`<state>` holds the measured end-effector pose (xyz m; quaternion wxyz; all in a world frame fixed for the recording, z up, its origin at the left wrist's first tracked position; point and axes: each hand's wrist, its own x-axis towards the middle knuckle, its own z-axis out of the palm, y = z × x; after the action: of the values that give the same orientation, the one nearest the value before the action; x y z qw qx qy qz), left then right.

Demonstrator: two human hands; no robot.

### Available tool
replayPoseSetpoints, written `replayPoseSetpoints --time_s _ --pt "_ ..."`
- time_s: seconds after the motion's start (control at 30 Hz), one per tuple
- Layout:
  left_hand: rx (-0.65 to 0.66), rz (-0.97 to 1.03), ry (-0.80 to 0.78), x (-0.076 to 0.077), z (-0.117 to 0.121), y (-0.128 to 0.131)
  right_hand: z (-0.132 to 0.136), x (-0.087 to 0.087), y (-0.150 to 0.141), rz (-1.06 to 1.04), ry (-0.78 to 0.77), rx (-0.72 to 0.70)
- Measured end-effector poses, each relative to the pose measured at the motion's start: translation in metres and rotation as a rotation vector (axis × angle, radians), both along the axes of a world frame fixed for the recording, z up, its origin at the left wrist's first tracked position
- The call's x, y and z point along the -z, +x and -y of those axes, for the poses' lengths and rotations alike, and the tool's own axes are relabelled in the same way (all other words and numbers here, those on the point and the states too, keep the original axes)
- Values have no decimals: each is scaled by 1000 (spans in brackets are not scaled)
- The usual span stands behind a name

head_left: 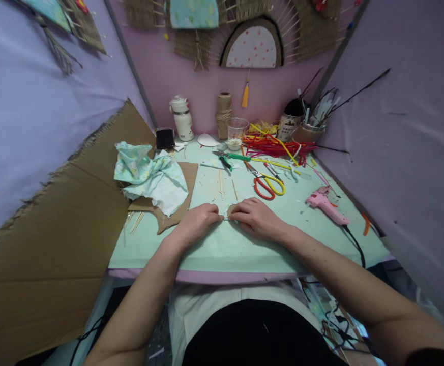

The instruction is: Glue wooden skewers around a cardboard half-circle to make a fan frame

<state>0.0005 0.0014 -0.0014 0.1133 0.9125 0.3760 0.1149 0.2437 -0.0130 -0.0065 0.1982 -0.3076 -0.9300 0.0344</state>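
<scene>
Both my hands rest on the mint-green table point(244, 249) near its front edge, fingertips meeting. My left hand point(197, 221) and my right hand point(256, 217) are both closed in a pinch on a small pale piece point(226, 212) between them. The piece is mostly hidden by my fingers and too small to name. Thin wooden sticks point(222, 184) lie just beyond my hands.
Crumpled pale fabric point(151, 175) lies on cardboard point(179, 195) at the left. Red-and-yellow scissors point(268, 185), green-handled pliers point(231, 158), red and yellow pipe cleaners point(275, 146) and a pink glue gun point(326, 205) lie to the right. A twine spool point(224, 114), cup point(237, 133) and bottle point(182, 119) stand at the back.
</scene>
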Motion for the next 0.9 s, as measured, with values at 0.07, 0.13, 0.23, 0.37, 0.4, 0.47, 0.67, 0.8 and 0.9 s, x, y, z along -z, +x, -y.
replayPoseSetpoints --time_s 0.07,0.13,0.23,0.37,0.4,0.47,0.67,0.8,0.9 --pt "7 -9 5 0 0 0 0 0 0 -2 0 0" --pt "15 -14 7 0 0 0 0 0 0 -4 -2 3" --pt "17 -5 -5 0 -1 -1 0 1 0 1 0 7" --pt "8 -5 -13 -1 0 0 0 1 -1 -2 13 6" --pt "4 -7 -13 -1 0 0 0 1 -1 -5 15 5" --pt "-4 -5 -16 -1 0 0 0 1 -1 -9 15 3" --pt "-10 -5 -19 -2 1 0 0 1 -1 -6 14 7" --pt "1 -43 16 -3 2 -1 1 2 -1 -19 22 9" --pt "19 -79 50 -5 4 -1 1 4 -2 -39 21 7"
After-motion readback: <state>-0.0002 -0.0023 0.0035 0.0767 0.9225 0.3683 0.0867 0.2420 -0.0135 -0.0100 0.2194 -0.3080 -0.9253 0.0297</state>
